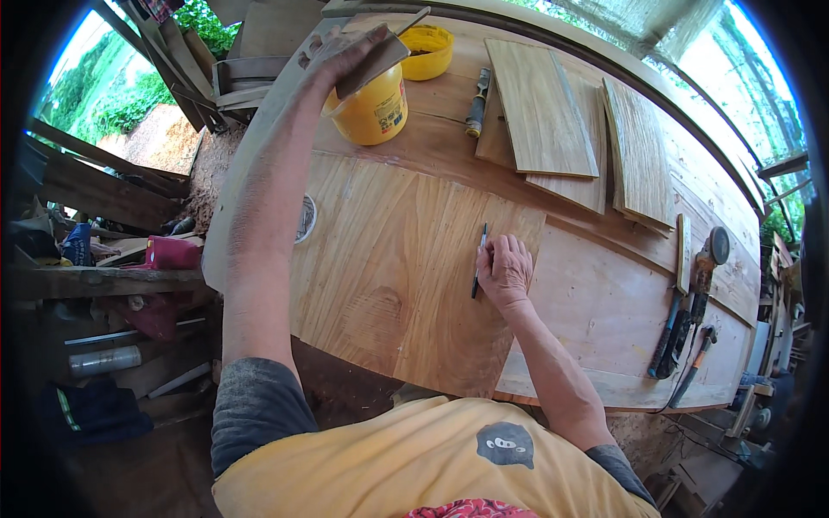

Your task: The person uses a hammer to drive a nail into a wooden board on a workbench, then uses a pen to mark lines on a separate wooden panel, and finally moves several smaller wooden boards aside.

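Note:
My left hand [341,52] reaches far across the bench and grips a small flat wooden piece [373,65] over the mouth of a yellow tub [371,110]. My right hand [505,269] rests on a wide plywood panel [397,276] lying on the workbench and holds a thin dark pencil [478,259], its tip pointing toward me. The yellow lid [427,50] with a stick in it sits just behind the tub.
Several wooden boards [544,104] lie at the back right of the workbench [622,319]. A chisel-like tool [477,104] lies beside them. A hammer and other hand tools [686,311] rest near the right edge. Scrap timber and clutter [112,259] fill the left side.

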`<state>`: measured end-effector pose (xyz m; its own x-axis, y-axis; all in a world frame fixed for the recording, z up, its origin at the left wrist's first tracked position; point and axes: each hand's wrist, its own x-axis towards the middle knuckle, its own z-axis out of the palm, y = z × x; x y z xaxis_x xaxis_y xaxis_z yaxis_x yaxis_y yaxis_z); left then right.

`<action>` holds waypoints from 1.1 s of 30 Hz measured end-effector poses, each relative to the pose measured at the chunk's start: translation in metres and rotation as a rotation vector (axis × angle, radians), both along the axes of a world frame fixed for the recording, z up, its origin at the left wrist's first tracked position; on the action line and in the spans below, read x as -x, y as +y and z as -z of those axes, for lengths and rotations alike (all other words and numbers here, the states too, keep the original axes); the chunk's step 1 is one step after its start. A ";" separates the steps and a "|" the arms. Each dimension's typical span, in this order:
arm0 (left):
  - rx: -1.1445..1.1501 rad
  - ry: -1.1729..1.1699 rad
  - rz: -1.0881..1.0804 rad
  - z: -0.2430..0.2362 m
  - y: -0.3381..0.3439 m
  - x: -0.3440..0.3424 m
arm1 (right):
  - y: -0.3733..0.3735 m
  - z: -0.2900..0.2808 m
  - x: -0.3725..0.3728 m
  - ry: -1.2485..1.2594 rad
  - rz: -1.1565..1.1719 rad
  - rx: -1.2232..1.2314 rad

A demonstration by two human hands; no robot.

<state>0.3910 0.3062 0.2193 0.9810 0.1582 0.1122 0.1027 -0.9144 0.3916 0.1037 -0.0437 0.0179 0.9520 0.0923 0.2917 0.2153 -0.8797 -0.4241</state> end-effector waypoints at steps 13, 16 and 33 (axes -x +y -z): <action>0.026 -0.060 0.170 0.014 -0.023 -0.020 | -0.013 0.001 0.006 0.028 0.054 0.031; -0.082 -0.266 0.262 0.047 0.018 -0.052 | -0.003 0.002 0.008 0.026 0.002 0.002; 0.600 -0.611 0.200 0.157 -0.068 0.297 | -0.004 0.002 -0.004 -0.010 -0.007 -0.018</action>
<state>0.0944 0.2380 0.0628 0.7920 0.1910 0.5798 -0.4218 -0.5153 0.7460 0.1073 -0.0478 0.0156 0.9483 0.0937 0.3033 0.2258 -0.8706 -0.4372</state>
